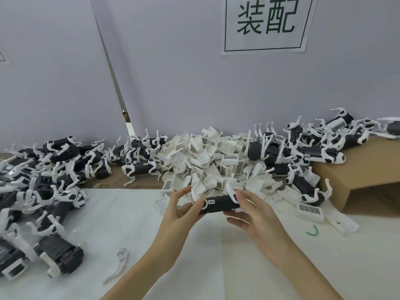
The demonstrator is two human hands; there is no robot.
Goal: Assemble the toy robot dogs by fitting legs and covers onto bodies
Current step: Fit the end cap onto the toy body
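I hold a black toy dog body (218, 204) level above the white table sheet, in the middle of the view. My left hand (180, 210) grips its left end, thumb on top by a white joint ring. My right hand (256, 211) grips the right end, thumb against a white leg (230, 190) that sticks up from the body. Behind the body lies a heap of white covers (207, 163), some with barcode labels. A loose white leg (118, 264) lies on the sheet at the lower left.
Piles of black-and-white dog bodies fill the left side (49, 180) and the back right (313, 148). A cardboard box (368, 169) stands at the right. A green wire tie (312, 230) and a labelled cover (309, 212) lie near it. A grey wall with a sign stands behind.
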